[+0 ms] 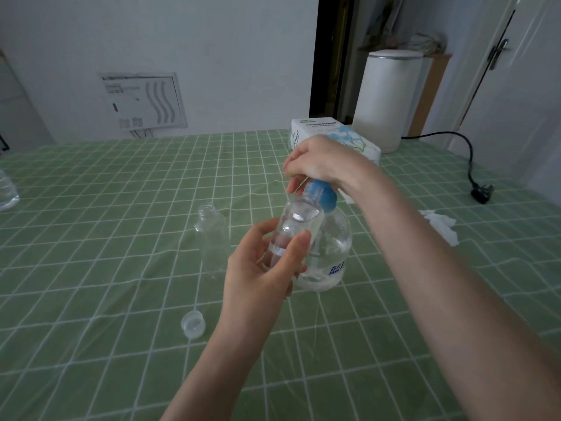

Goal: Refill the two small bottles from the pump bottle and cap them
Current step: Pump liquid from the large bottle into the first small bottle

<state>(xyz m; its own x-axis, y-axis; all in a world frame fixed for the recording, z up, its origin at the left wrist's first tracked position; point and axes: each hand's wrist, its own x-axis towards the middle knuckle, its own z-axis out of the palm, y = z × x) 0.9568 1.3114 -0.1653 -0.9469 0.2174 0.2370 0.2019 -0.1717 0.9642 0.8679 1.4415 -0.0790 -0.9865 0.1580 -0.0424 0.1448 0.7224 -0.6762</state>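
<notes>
The left hand (267, 268) grips a small bottle (296, 229) beneath the blue pump head (321, 192), which the right hand (321, 161) presses with curled fingers.

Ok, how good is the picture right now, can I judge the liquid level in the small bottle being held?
Head view: dim, flat light with a bluish cast and no hard shadows; soft overall; the held small bottle carries a glint near its shoulder and blends into the pump bottle behind it, so the level is hard to read; wide-angle distortion curves the tablecloth grid toward the edges.
</notes>
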